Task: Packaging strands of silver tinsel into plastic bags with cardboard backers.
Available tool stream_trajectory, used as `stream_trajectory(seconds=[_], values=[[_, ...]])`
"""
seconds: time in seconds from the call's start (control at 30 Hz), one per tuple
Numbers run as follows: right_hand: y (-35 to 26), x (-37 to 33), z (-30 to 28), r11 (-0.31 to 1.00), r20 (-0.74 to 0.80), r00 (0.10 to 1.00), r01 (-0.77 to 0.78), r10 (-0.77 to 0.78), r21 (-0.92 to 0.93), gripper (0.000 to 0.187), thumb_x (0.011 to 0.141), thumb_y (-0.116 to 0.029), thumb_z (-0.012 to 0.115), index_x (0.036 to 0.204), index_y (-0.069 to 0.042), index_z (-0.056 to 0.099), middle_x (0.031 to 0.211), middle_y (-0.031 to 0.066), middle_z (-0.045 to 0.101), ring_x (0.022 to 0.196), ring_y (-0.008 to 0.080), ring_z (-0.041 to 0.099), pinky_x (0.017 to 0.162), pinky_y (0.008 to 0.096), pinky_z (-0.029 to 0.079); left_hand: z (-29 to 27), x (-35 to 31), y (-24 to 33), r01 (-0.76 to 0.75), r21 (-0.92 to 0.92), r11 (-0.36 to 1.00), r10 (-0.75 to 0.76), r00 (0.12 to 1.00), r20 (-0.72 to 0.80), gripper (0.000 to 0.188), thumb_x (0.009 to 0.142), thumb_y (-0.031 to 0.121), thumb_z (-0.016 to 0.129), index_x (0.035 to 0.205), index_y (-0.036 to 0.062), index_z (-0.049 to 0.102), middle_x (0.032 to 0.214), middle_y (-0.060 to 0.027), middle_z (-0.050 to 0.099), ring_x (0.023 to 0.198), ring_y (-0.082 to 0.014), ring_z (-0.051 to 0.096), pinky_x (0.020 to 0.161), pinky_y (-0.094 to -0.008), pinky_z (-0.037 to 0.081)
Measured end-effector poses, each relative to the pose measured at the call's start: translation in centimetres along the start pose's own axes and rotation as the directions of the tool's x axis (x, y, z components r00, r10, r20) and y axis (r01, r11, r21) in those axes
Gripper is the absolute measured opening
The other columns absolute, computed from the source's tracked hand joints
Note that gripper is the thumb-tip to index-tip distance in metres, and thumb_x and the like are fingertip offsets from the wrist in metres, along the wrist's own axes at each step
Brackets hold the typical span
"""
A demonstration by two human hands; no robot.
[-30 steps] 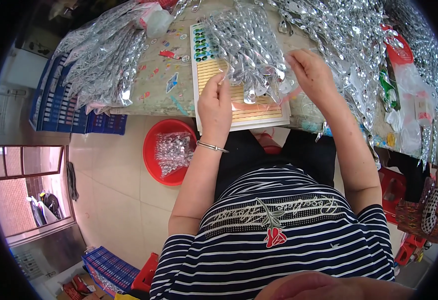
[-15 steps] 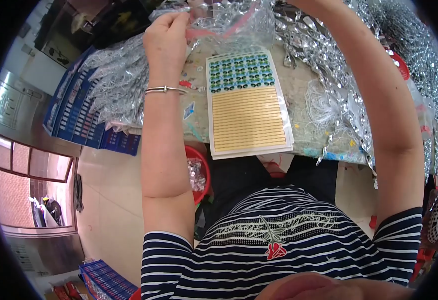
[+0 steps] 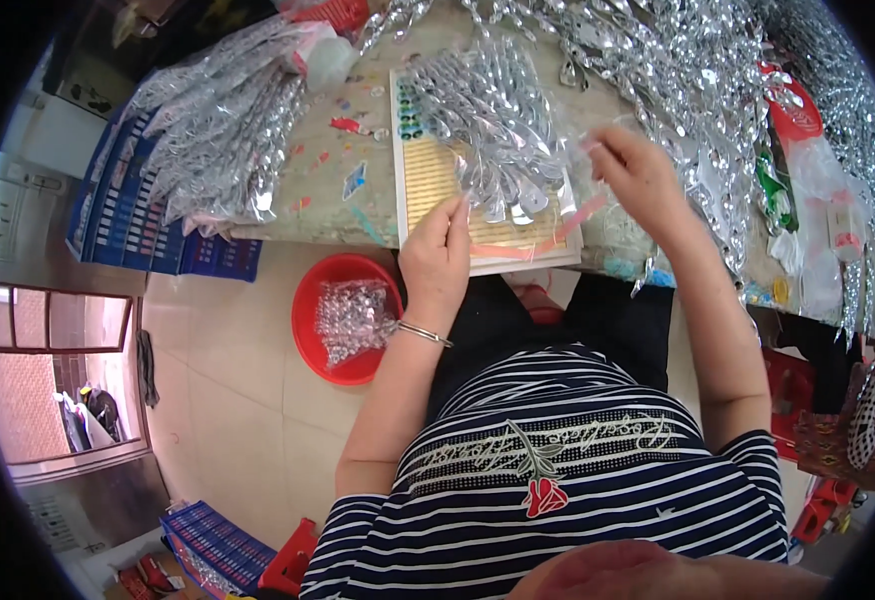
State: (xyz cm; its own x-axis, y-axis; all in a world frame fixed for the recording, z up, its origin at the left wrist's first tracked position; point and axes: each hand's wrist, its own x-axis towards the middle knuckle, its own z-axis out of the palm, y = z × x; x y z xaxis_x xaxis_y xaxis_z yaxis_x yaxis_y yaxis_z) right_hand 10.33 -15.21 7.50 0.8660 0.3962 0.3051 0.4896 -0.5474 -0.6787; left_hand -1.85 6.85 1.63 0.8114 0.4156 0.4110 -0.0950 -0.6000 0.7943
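Observation:
A clear plastic bag [image 3: 498,125] with a pinkish strip along its opening lies over the printed sheets, with silver twisted strands in or under it. My left hand [image 3: 435,258] pinches the near left corner of the bag's opening between thumb and fingers. On the other side, my right hand [image 3: 641,180] has its fingers closed on the bag's right edge. The stack of sheets [image 3: 416,190], yellow-lined with a blue-green pattern at the far end, shows mainly along its left and near edges.
Filled silver bags [image 3: 223,140] pile up at left on a blue rack [image 3: 128,205]. Loose silver strands [image 3: 698,90] cover the table's [image 3: 338,170] right side, near a red round object [image 3: 793,110]. A red bucket [image 3: 304,335] holding a silver packet stands on the floor.
Both hands have come back from the far side toward my body, bringing the bag over the sheets. The bag now covers most of the pattern. More of the red bucket shows.

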Motion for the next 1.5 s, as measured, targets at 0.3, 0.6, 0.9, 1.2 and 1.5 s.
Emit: stream_trajectory(seconds=[0.3, 0.6, 0.9, 1.2, 1.5], values=[[-0.2, -6.1, 1.1, 0.993, -0.161, 0.982, -0.106, 0.096, -0.05, 0.025, 0.088, -0.011, 0.067, 0.11, 0.0, 0.063, 0.079, 0.0043, 0.062, 0.07, 0.0112, 0.057, 0.064, 0.0257, 0.046, -0.1, -2.1, -1.7, -0.08, 0.118, 0.99, 0.078, 0.997, 0.022, 0.02, 0.088, 0.012, 0.065, 0.107, 0.005, 0.067, 0.084, -0.0085, 0.057, 0.078, -0.0231, 0.056, 0.075, -0.0335, 0.045], [-3.5, -6.7, 7.3, 0.987, -0.003, 0.99, 0.144, -0.144, 0.077, 0.042, 0.093, -0.005, 0.055, 0.134, -0.001, 0.045, 0.118, 0.022, 0.057, 0.094, 0.0299, 0.063, 0.079, 0.0359, 0.05, 0.0, -0.9, 1.0, -0.221, 0.042, 0.974, 0.223, 0.973, -0.065, 0.019, 0.084, 0.005, 0.069, 0.103, 0.0044, 0.071, 0.089, -0.0073, 0.054, 0.087, -0.0208, 0.053, 0.081, -0.0311, 0.043], [-2.0, -1.5, 8.2, 0.984, -0.06, 0.982, 0.179, -0.178, 0.009, 0.024, 0.089, -0.008, 0.062, 0.112, -0.001, 0.059, 0.108, 0.0218, 0.052, 0.092, 0.0338, 0.057, 0.074, 0.0375, 0.049, 0.6, -0.2, 1.2, -0.274, 0.039, 0.961, 0.276, 0.958, -0.078, 0.019, 0.08, 0.004, 0.072, 0.099, 0.0077, 0.073, 0.087, -0.0052, 0.057, 0.084, -0.0215, 0.054, 0.077, -0.0318, 0.043], [-5.3, -2.1, 5.5, 0.821, 0.17, 0.963, -0.268, 0.21, 0.505, 0.016, 0.094, -0.018, 0.06, 0.095, -0.002, 0.063, 0.08, 0.001, 0.047, 0.061, 0.0076, 0.047, 0.053, 0.0222, 0.037, 1.2, 0.2, 1.4, -0.273, -0.08, 0.959, 0.264, 0.958, -0.107, 0.018, 0.077, 0.004, 0.073, 0.094, 0.0056, 0.072, 0.083, -0.0053, 0.056, 0.078, -0.0229, 0.053, 0.071, -0.0338, 0.042], [-5.8, -2.6, 7.2, 0.95, 0.296, 0.954, -0.125, 0.037, 0.286, 0.021, 0.095, -0.02, 0.054, 0.092, 0.0, 0.056, 0.07, 0.009, 0.056, 0.061, 0.0192, 0.057, 0.057, 0.0339, 0.044, 0.5, -0.3, 1.4, -0.24, -0.087, 0.967, 0.228, 0.965, -0.131, 0.015, 0.084, 0.002, 0.069, 0.099, 0.0008, 0.07, 0.088, -0.0072, 0.061, 0.082, -0.0177, 0.059, 0.077, -0.0275, 0.047]])
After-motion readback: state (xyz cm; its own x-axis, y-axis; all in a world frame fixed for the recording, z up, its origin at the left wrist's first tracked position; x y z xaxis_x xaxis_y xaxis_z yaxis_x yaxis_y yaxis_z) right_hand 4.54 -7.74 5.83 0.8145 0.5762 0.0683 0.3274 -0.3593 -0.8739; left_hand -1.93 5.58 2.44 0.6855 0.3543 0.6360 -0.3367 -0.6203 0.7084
